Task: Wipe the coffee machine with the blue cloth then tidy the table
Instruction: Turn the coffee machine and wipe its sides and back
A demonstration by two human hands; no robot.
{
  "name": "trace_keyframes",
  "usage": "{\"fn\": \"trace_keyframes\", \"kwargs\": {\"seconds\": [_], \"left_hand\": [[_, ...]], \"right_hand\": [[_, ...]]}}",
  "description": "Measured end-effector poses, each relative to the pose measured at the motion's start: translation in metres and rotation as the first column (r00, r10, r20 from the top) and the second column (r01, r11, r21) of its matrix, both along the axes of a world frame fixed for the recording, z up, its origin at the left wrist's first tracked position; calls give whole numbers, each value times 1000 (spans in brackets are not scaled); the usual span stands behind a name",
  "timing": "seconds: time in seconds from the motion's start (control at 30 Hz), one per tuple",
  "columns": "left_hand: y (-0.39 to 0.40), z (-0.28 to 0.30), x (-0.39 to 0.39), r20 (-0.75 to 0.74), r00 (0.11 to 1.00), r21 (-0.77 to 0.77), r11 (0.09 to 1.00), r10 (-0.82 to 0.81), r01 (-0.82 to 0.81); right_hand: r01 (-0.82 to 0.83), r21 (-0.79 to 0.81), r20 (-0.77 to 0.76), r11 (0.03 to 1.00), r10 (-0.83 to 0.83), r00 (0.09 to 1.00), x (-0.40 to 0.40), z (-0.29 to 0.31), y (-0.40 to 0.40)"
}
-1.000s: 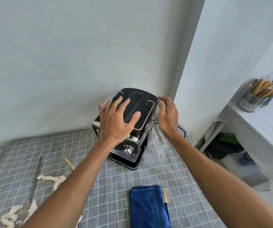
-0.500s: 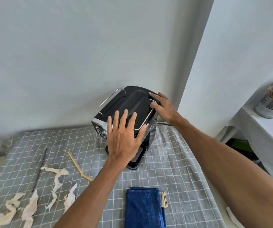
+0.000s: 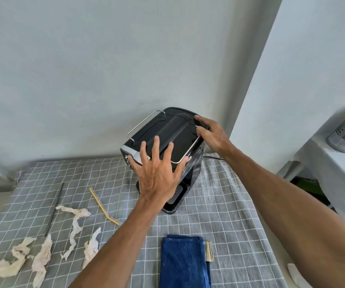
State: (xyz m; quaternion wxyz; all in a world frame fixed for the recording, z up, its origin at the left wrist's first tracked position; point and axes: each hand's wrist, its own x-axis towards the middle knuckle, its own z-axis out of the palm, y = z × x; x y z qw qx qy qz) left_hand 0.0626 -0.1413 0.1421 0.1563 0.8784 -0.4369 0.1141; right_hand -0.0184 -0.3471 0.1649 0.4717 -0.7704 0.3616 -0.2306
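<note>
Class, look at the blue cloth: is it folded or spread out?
Folded: the blue cloth lies as a neat narrow rectangle on the table, untouched by either hand.

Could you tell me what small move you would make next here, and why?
Probably free one hand and pick up the blue cloth. Both the left hand and right hand rest bare on the coffee machine, while the cloth lies folded and untouched on the table in front of it, so wiping cannot begin yet.

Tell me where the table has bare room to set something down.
Free: the checked cloth right of the coffee machine and blue cloth, out to the table edge; also between machine and cloth. Crowded: the left side, with paper scraps, a yellow stick and a dark rod.
</note>
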Motion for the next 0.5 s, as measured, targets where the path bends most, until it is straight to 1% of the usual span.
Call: {"fn": "trace_keyframes", "kwargs": {"seconds": [0.1,0.2,0.5], "left_hand": [[5,1,6,-10,1000,25,999,-27,28],[11,3,14,-1,997,20,997,-73,73],[27,17,55,-76,980,7,983,-183,184]], "right_hand": [[44,-16,23,999,-44,999,-4,1,9],[92,-35,27,995,-91,995,-4,4,19],[192,50,17,980,-193,981,10,16,43]]}}
